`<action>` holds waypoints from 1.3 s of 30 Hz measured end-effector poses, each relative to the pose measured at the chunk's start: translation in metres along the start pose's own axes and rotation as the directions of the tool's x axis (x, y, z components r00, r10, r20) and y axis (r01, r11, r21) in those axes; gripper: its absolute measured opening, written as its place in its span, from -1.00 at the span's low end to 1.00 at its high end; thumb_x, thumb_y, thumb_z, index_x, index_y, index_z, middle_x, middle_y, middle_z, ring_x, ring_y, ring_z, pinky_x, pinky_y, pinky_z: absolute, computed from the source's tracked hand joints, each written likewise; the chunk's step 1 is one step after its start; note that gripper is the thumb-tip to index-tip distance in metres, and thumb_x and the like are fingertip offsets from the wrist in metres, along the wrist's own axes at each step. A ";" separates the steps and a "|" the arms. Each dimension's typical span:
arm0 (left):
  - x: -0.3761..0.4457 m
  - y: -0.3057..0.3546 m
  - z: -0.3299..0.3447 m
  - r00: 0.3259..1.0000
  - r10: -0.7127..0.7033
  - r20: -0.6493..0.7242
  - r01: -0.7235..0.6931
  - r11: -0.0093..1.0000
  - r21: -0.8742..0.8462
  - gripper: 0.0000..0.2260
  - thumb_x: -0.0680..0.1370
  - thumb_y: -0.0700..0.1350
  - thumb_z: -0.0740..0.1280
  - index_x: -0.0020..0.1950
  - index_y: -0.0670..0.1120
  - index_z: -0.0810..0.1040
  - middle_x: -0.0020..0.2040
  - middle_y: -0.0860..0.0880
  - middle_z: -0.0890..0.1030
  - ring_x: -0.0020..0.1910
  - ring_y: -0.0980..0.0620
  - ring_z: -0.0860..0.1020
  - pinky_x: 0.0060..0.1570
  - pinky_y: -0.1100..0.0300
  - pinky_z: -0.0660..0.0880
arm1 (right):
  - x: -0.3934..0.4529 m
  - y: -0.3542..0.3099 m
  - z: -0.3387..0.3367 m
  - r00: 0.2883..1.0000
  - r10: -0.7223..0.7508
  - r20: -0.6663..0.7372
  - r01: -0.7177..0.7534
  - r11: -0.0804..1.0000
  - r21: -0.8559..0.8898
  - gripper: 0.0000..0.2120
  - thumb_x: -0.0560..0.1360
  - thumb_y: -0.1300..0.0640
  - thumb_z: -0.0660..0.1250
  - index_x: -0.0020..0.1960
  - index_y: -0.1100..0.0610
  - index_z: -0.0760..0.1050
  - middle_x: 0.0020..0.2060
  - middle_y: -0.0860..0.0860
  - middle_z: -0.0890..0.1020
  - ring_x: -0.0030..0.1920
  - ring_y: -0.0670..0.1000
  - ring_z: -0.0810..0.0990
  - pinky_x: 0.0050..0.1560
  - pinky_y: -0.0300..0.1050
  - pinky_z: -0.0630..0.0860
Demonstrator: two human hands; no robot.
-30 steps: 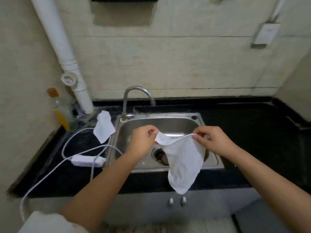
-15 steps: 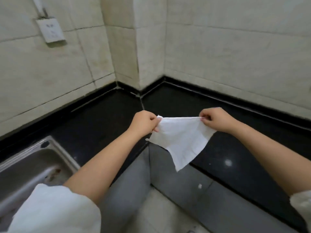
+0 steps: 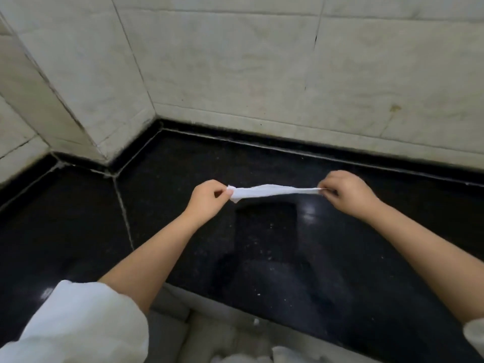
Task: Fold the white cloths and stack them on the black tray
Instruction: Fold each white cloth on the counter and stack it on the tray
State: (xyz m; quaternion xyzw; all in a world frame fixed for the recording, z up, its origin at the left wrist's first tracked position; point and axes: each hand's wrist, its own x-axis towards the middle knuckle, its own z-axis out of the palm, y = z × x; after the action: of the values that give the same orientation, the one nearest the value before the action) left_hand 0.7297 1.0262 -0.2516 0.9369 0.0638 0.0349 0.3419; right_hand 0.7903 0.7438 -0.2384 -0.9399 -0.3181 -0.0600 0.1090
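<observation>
Holding one white cloth [image 3: 272,192] stretched in the air over the black table [image 3: 78,231], the left hand [image 3: 208,199] and right hand [image 3: 348,192] pinch its ends with fingers clamped; no fold is made yet; no tray shows.

I see the cloth [image 3: 272,192] stretched sideways in the air above the worktop [image 3: 183,231]. My left hand [image 3: 207,200] holds its left end and my right hand [image 3: 345,193] holds its right end. The wall [image 3: 262,74] stands behind the worktop, on the far side. A corner of the wall sits far left.
</observation>
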 end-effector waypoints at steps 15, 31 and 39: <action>0.057 -0.097 0.068 0.782 -0.082 0.618 0.076 0.996 0.037 -0.83 0.53 -0.27 0.29 0.11 -0.19 0.55 -0.12 -0.04 0.51 -0.09 0.06 0.47 -0.17 0.34 0.40 | -0.003 -0.010 0.110 0.687 0.349 0.637 -0.528 0.842 0.109 -0.81 0.47 0.31 0.23 0.00 0.28 0.57 -0.14 0.02 0.54 -0.10 -0.03 0.48 -0.23 -0.36 0.30; 0.086 -0.102 0.111 0.849 0.121 0.515 -0.353 0.854 0.382 -0.78 0.61 -0.22 0.11 0.15 -0.21 0.49 0.15 -0.14 0.54 0.14 -0.07 0.47 0.09 0.16 0.41 | -0.005 -0.007 0.153 0.743 0.471 0.476 -0.497 0.864 -0.079 -0.71 0.56 0.25 0.10 0.22 0.28 0.45 0.21 0.14 0.48 0.20 0.12 0.42 0.17 -0.11 0.40; 0.082 -0.091 0.104 0.850 0.067 0.522 -0.319 0.855 0.410 -0.85 0.56 -0.28 0.15 0.00 -0.22 0.51 0.06 -0.14 0.54 0.08 -0.05 0.48 0.02 0.20 0.39 | 0.003 -0.011 0.134 0.762 0.406 0.504 -0.455 0.890 -0.029 -0.86 0.49 0.30 0.16 -0.15 0.17 0.47 -0.12 0.09 0.50 -0.04 0.09 0.48 -0.10 -0.11 0.41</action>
State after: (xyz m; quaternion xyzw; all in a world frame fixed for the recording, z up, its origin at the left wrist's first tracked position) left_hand 0.8140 1.0403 -0.3879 0.9710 -0.1156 -0.1852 0.0970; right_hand 0.7918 0.7872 -0.3662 -0.9644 -0.1133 0.2256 0.0789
